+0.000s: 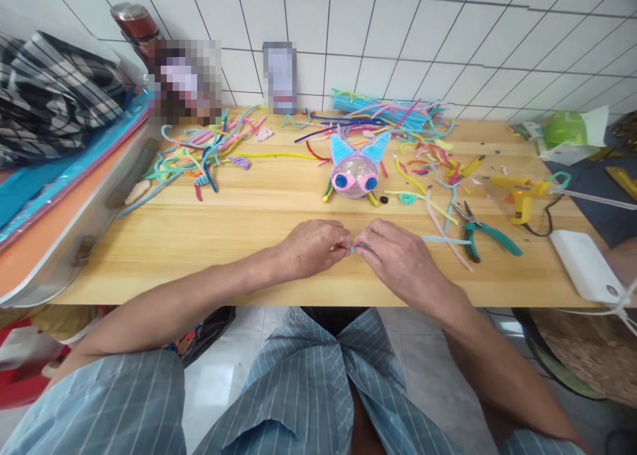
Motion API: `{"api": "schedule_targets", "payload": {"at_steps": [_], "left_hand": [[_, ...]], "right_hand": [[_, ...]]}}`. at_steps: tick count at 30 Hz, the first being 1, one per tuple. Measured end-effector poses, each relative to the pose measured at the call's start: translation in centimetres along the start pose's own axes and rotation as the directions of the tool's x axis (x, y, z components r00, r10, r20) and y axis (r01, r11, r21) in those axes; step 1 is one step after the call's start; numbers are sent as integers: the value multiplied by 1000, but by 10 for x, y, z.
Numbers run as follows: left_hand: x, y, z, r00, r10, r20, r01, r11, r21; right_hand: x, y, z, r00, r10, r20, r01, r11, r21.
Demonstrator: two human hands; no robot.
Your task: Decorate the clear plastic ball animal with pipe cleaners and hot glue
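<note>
My left hand (313,246) and my right hand (398,256) meet at the near middle of the wooden table (239,223), fingertips pinched together on a small light blue pipe cleaner piece (357,247). Both hands rest low over the tabletop. Just behind them stands a clear round ball creature (355,170) with blue pipe-cleaner ears, pink-ringed blue eyes and yellow legs.
Loose colourful pipe cleaners (209,150) lie scattered at the back left and right, with a blue bundle (368,103) by the tiled wall. Green-handled pliers (480,233), a yellow glue gun (520,193) and a white power bank (587,266) sit right. A flask (132,24) and a folded checked cloth (54,90) are at the left.
</note>
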State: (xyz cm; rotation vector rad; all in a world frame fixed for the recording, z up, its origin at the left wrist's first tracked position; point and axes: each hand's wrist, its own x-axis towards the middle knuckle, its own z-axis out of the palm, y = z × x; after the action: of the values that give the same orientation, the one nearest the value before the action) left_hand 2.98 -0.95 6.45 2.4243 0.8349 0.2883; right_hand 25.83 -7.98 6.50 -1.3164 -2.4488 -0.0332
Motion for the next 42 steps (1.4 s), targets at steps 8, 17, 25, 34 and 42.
{"api": "schedule_targets", "payload": {"at_steps": [8,17,25,34,42], "left_hand": [[-7,-7,5,997,-70,-39,57,965,-257],[-29,-1,8,939,-261,-223,-6,638,-770],[-19,31,29,798,-513,-317,-234,221,-947],[-27,6,14,880,-345,-326,-144,460,-876],[-37,4,-17,943,56,-329,-171,928,-332]], "right_hand": [[5,-4,-6,993,-12,116,18,999,-48],[10,-24,-30,994,30,-104,-22,996,81],[23,-48,-35,926,186,-327,-99,959,266],[23,-31,-42,966,70,-249,-40,992,122],[22,-23,-42,993,-96,-71,92,994,-60]]}}
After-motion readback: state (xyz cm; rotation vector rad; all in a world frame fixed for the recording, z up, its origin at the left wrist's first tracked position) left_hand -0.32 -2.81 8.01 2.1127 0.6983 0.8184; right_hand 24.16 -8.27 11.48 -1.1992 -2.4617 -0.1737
